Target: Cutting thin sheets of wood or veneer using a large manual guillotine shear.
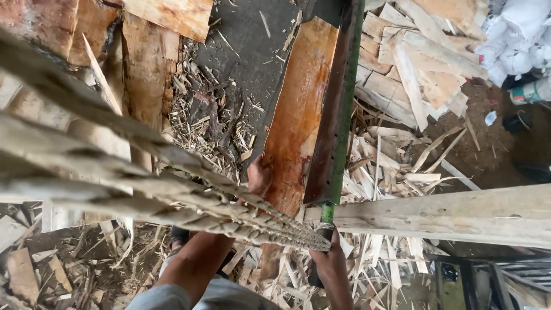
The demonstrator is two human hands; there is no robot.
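My left hand [259, 175] grips the left edge of a long reddish-brown plank [298, 109] that leans away from me over the dark floor. A blurred stack of thin pale wood strips [143, 172] crosses the view from the upper left, close to the camera. It tapers to a tip where my right hand [332, 261] closes under it. That hand sits just below the lower end of a green metal bar [344, 115], and its fingers are mostly hidden. My left forearm passes beneath the stack.
A thick pale beam [447, 215] lies across the right side. Offcuts and boards [413, 63] are heaped at the upper right, with white sacks [516, 34] beyond. Splinters and shavings [212, 120] cover the ground. A dark metal frame [488, 275] stands at the lower right.
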